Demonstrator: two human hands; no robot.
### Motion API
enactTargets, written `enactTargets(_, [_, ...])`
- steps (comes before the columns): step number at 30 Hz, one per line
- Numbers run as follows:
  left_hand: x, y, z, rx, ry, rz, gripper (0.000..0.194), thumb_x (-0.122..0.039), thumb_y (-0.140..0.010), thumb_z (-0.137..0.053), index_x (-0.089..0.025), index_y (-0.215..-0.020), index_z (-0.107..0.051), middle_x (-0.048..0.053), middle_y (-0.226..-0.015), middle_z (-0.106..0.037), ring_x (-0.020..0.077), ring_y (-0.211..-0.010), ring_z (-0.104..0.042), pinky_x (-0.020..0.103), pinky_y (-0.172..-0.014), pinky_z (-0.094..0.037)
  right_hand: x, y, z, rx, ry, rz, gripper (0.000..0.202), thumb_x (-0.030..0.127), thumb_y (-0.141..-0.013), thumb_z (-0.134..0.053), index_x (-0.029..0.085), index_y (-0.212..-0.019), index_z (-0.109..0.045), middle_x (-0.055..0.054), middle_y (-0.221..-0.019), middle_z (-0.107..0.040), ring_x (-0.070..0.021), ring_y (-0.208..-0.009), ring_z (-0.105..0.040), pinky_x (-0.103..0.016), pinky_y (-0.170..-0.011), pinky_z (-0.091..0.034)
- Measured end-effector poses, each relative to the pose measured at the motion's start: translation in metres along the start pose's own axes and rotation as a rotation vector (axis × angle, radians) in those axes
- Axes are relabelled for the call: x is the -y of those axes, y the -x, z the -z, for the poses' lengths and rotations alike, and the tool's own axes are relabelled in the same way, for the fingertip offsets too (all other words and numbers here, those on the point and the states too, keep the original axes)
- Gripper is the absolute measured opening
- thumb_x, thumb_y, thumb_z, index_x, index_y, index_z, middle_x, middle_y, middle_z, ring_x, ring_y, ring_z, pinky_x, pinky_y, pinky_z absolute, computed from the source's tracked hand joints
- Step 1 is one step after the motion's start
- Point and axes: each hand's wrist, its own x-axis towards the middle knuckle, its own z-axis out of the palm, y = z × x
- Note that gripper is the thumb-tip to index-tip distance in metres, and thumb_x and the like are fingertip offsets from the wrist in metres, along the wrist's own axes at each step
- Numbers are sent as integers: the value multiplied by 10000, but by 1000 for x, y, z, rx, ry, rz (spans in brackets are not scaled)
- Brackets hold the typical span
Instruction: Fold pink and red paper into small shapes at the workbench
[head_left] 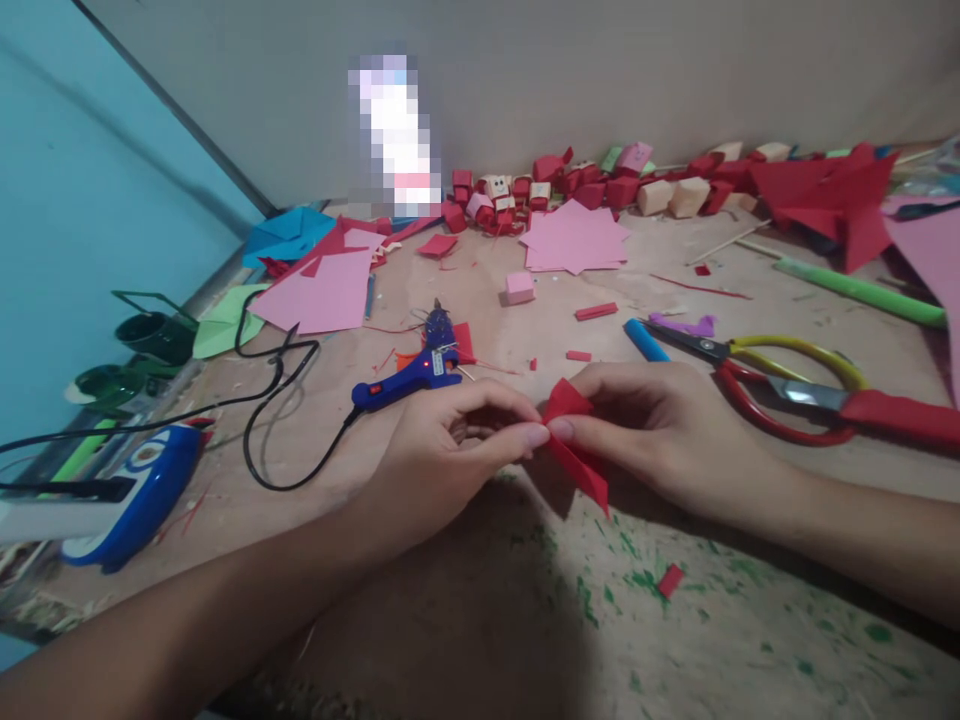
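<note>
A folded piece of red paper (581, 465) is pinched between my two hands, over the middle of the table. My left hand (457, 440) grips its left edge with thumb and fingertips. From the other side my right hand (645, 425) holds it, the thumb pressed on its front near the left thumb. One pointed end of the paper hangs down towards me, and another part sticks up behind the thumbs. Just beyond my left hand lies a blue glue gun (409, 375) with its cord. Scissors (780, 375) with red and yellow handles lie beyond my right hand.
Pink sheets (322, 285) and pink paper shapes (576, 240) lie farther back. Small red and cream paper boxes (517, 195) line the wall. A blue-and-white object (142, 490) stands at left. A pink paper cube (519, 288), a green stick (855, 290) and red scraps (670, 581) lie about.
</note>
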Motion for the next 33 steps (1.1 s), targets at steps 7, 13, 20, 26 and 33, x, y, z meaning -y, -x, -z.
enactTargets(7, [-1, 1, -1, 0, 6, 56, 98, -239, -806, -804, -176, -841, -739, 17, -867, -737, 128, -752, -696, 212, -697, -572, 0, 1, -1, -7, 32, -2, 144, 270, -897, -682, 169, -826, -757, -24, -776, -740, -153, -677, -640, -263, -612, -501])
enactTargets(13, [-2, -1, 0, 30, 60, 68, 94, -207, -812, -784, -181, -873, -717, 4, -872, -715, 118, -778, -675, 204, -710, -552, 1, 1, -1, -2, 58, 33, 209, 301, -938, -640, 177, -806, -746, -18, -767, -730, -158, -696, -624, -270, -645, -497])
enactTargets(20, [-1, 0, 1, 22, 20, 57, 74, -248, -855, -755, -185, -867, -719, 6, -857, -700, 120, -741, -661, 206, -658, -541, -3, -1, 1, 30, 84, 20, 297, 293, -959, -604, 177, -701, -694, 9, -662, -606, -131, -627, -523, -247, -583, -432])
enactTargets(26, [-8, 1, 0, 20, 36, 63, 69, -224, -869, -709, -170, -831, -727, -3, -798, -688, 106, -691, -664, 201, -655, -557, -6, 1, 2, 19, 49, -4, 287, 301, -964, -608, 165, -738, -720, 1, -688, -628, -135, -653, -535, -248, -595, -438])
enactTargets(33, [-5, 2, -3, -10, -44, 90, 154, -228, -770, -798, -180, -875, -696, 2, -848, -699, 118, -732, -657, 206, -648, -535, -3, 1, 0, -44, 32, -8, 155, 267, -914, -683, 176, -815, -762, -5, -758, -732, -145, -669, -621, -249, -613, -482])
